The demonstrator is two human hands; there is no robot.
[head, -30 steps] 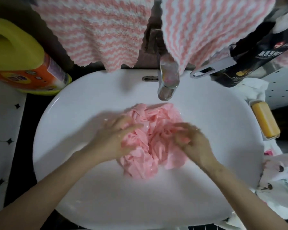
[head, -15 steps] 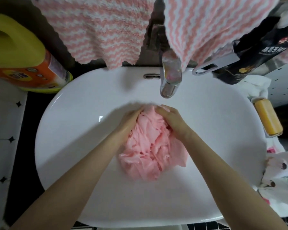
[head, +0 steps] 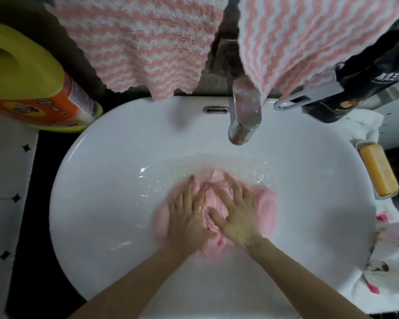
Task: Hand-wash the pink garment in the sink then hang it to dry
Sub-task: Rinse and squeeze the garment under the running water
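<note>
White sink (head: 106, 180): pink garment (head: 266, 210) under left hand (head: 188, 215), right hand (head: 236, 211), flat, fingers spread.

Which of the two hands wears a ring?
The right hand, pressing the pink garment; a ring shows on one finger. The left hand shows none.

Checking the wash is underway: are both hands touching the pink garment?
Touching. The head view shows the left hand and right hand lying flat, fingers spread, directly on the pink garment in the sink.

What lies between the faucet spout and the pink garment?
Head view: only bare sink basin with rippling water between faucet and pink garment.
</note>
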